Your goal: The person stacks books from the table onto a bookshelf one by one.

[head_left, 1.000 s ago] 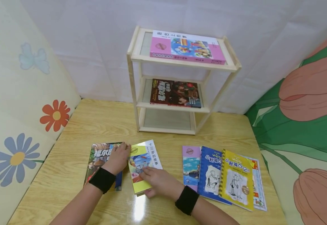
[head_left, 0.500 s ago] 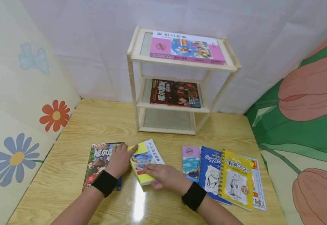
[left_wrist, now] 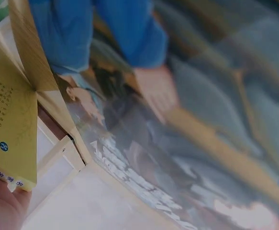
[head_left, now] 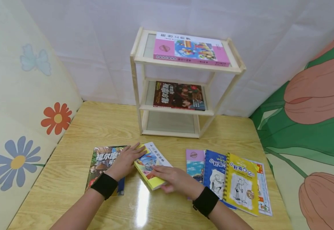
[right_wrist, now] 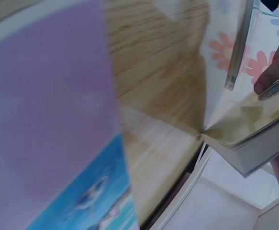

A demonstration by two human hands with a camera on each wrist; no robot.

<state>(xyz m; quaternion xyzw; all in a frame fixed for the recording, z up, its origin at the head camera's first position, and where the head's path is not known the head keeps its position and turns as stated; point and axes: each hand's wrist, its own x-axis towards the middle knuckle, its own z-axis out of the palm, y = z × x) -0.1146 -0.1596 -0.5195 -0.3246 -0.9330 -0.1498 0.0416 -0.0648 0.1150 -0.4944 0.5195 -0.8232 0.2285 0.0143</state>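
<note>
A thick yellow-and-white paperback book (head_left: 149, 163) lies slantwise in front of the shelf, with both hands on it. My left hand (head_left: 126, 159) holds its upper left corner, fingers over the cover. In the left wrist view the book's yellow side (left_wrist: 10, 120) faces the camera, with part of the left hand (left_wrist: 5, 206) at its edge. My right hand (head_left: 176, 179) grips the lower right end, thumb and fingers on opposite faces, as the right wrist view shows around the page block (right_wrist: 259, 143). Beneath the left hand lies a dark comic-style book (head_left: 100, 169).
A wooden three-tier shelf (head_left: 169, 111) stands behind, with a pink book (head_left: 192, 51) on top and a dark red book (head_left: 179, 95) on its middle tier. At right, a purple book (head_left: 194, 155), blue notebook (head_left: 215, 182), yellow notebook (head_left: 241, 185) and white-edged book (head_left: 265, 201) overlap.
The yellow book has shifted slightly right and turned anticlockwise, its lower end swinging right. My right hand has moved right with it, and my left fingers have reached further over its corner.
</note>
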